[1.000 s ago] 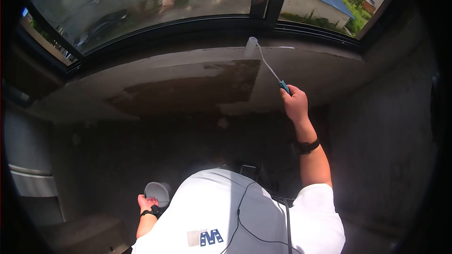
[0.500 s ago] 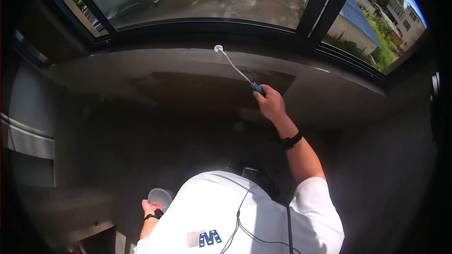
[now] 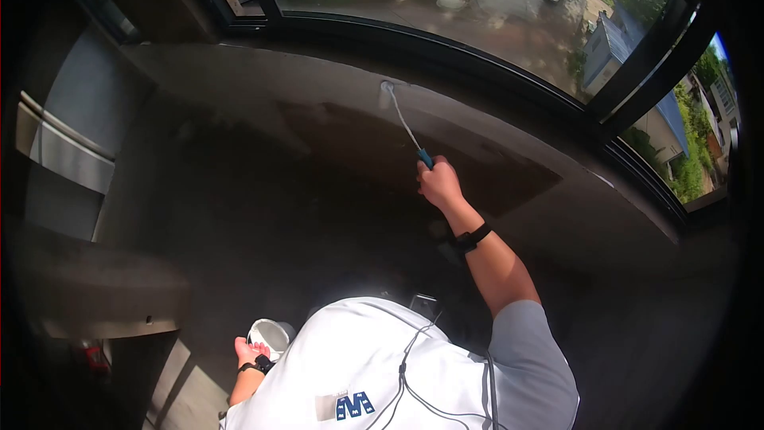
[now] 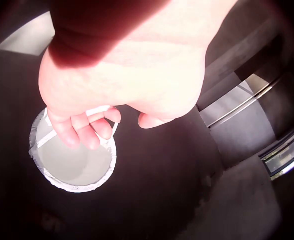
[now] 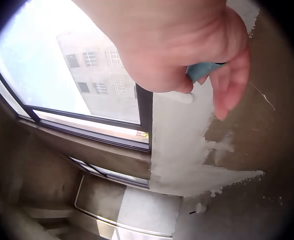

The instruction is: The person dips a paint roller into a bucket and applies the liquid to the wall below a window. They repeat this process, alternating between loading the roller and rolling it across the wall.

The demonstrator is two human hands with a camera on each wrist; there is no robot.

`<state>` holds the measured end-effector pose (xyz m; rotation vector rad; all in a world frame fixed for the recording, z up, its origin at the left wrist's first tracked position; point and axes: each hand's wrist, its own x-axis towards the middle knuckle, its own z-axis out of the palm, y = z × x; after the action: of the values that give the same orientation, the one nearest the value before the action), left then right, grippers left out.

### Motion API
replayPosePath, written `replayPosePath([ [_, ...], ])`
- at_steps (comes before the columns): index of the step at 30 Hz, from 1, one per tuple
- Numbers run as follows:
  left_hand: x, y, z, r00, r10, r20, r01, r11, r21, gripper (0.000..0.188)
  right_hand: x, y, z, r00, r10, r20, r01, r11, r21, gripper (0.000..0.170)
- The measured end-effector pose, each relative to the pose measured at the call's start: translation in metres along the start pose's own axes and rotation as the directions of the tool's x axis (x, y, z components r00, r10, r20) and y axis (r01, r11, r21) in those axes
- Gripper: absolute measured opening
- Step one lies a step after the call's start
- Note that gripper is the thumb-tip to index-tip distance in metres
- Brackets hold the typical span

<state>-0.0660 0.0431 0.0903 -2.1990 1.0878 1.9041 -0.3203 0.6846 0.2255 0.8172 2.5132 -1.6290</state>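
My right hand (image 3: 439,181) grips the teal handle (image 5: 202,71) of a paint roller (image 3: 387,89). The roller's white sleeve lies against the pale upper band of the wall (image 3: 334,80), just under the window frame. Below that band is a darker brown patch (image 3: 509,175) with ragged edges. Low on the left, my left hand (image 3: 251,350) holds a bucket (image 3: 278,325) by its white handle, fingers curled round it. In the left wrist view, pale liquid shows inside the bucket's smeared rim (image 4: 79,188).
A dark window frame (image 3: 446,52) runs along the top of the wall. Grey panels with a light metal strip (image 3: 72,166) stand at the left, above a brown boxy ledge (image 3: 103,291). Cables (image 3: 403,369) hang down the front of the white shirt (image 3: 334,358).
The roller has swept left along the upper wall, with the right hand following. The head view has turned left. The left hand keeps hold of the bucket.
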Motion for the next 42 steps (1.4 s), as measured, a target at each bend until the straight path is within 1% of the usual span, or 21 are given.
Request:
replayPosePath([
  [1, 0.001, 0.004, -0.007, 1.000, -0.001, -0.006, 0.001, 1.000, -0.011, 0.037, 0.002, -0.012, 0.008, 0.986, 0.106, 0.127, -0.128, 0.975, 0.183, 0.030],
  [2, 0.002, 0.006, -0.013, 1.000, -0.002, -0.007, 0.002, 1.000, -0.010, 0.038, 0.009, -0.015, 0.018, 0.985, 0.102, 0.137, -0.126, 0.976, 0.180, 0.030],
  [4, 0.009, 0.014, -0.024, 1.000, -0.004, -0.009, 0.004, 1.000, -0.016, 0.039, 0.020, -0.025, 0.038, 0.943, 0.143, 0.299, -0.250, 0.900, 0.357, 0.025],
  [7, 0.021, 0.025, -0.038, 1.000, -0.017, -0.019, 0.016, 0.998, -0.055, 0.041, 0.030, -0.043, 0.065, 0.901, 0.157, 0.404, -0.345, 0.825, 0.448, 0.022],
  [8, 0.024, 0.029, -0.042, 0.999, -0.031, 0.008, 0.032, 0.997, -0.076, 0.042, 0.041, -0.040, 0.076, 0.900, 0.152, 0.409, -0.340, 0.831, 0.441, 0.022],
  [10, 0.038, 0.037, -0.052, 0.998, -0.057, 0.033, 0.061, 0.990, -0.124, 0.046, 0.065, -0.034, 0.096, 0.830, 0.110, 0.547, -0.425, 0.760, 0.491, 0.022],
  [11, 0.047, 0.037, -0.060, 0.998, -0.062, 0.032, 0.066, 0.988, -0.140, 0.046, 0.069, -0.036, 0.103, 0.825, 0.104, 0.556, -0.422, 0.768, 0.481, 0.022],
  [13, 0.049, 0.042, -0.069, 0.999, -0.034, -0.029, 0.028, 0.986, -0.165, 0.049, 0.057, -0.057, 0.110, 0.819, 0.088, 0.567, -0.470, 0.669, 0.576, 0.023],
  [14, 0.049, 0.044, -0.073, 1.000, -0.024, -0.013, 0.021, 0.986, -0.164, 0.050, 0.059, -0.060, 0.116, 0.816, 0.087, 0.571, -0.472, 0.672, 0.572, 0.023],
  [16, 0.051, 0.047, -0.078, 0.998, -0.035, -0.042, 0.027, 0.980, -0.196, 0.050, 0.062, -0.068, 0.126, 0.806, 0.042, 0.590, -0.497, 0.587, 0.638, 0.024],
  [19, 0.057, 0.042, -0.082, 0.996, -0.054, -0.071, 0.036, 0.971, -0.237, 0.047, 0.059, -0.077, 0.125, 0.844, 0.043, 0.535, -0.458, 0.575, 0.678, 0.020],
  [20, 0.060, 0.040, -0.083, 0.996, -0.047, -0.072, 0.028, 0.968, -0.249, 0.045, 0.059, -0.077, 0.125, 0.843, 0.051, 0.535, -0.462, 0.577, 0.673, 0.020],
  [22, 0.057, 0.043, -0.083, 0.996, -0.046, -0.072, 0.026, 0.966, -0.256, 0.043, 0.061, -0.071, 0.120, 0.813, -0.030, 0.581, -0.454, 0.591, 0.666, 0.019],
  [23, 0.056, 0.045, -0.082, 0.995, -0.062, -0.081, 0.044, 0.978, -0.205, 0.042, 0.060, -0.068, 0.118, 0.815, -0.022, 0.579, -0.455, 0.596, 0.662, 0.019],
  [25, 0.055, 0.036, -0.081, 0.993, -0.083, -0.084, 0.069, 0.985, -0.159, 0.040, 0.059, -0.064, 0.109, 0.827, -0.008, 0.563, -0.442, 0.611, 0.657, 0.019],
  [27, 0.049, 0.034, -0.081, 0.998, -0.062, -0.012, 0.060, 0.988, -0.144, 0.039, 0.050, -0.058, 0.099, 0.832, -0.002, 0.555, -0.441, 0.604, 0.664, 0.020],
  [30, 0.037, 0.009, -0.082, 0.998, -0.036, -0.041, 0.029, 0.987, -0.161, 0.042, 0.035, -0.036, 0.072, 0.848, 0.017, 0.530, -0.433, 0.600, 0.673, 0.020],
  [35, 0.027, -0.038, -0.089, 0.998, -0.045, -0.034, 0.038, 0.983, -0.177, 0.050, 0.003, 0.022, 0.003, 0.865, 0.054, 0.499, -0.432, 0.585, 0.686, 0.021],
  [37, 0.008, -0.053, -0.087, 0.999, 0.044, 0.000, -0.044, 0.993, -0.114, 0.053, -0.016, 0.047, -0.029, 0.873, 0.041, 0.485, -0.416, 0.579, 0.701, 0.022],
  [41, -0.011, -0.084, -0.079, 0.997, 0.063, 0.045, -0.063, 0.998, 0.005, 0.052, -0.049, 0.105, -0.096, 0.880, 0.095, 0.464, -0.437, 0.543, 0.717, 0.022],
  [42, -0.021, -0.098, -0.072, 0.996, 0.089, 0.005, -0.089, 0.996, 0.011, 0.052, -0.058, 0.119, -0.113, 0.897, 0.102, 0.430, -0.410, 0.558, 0.722, 0.022],
])
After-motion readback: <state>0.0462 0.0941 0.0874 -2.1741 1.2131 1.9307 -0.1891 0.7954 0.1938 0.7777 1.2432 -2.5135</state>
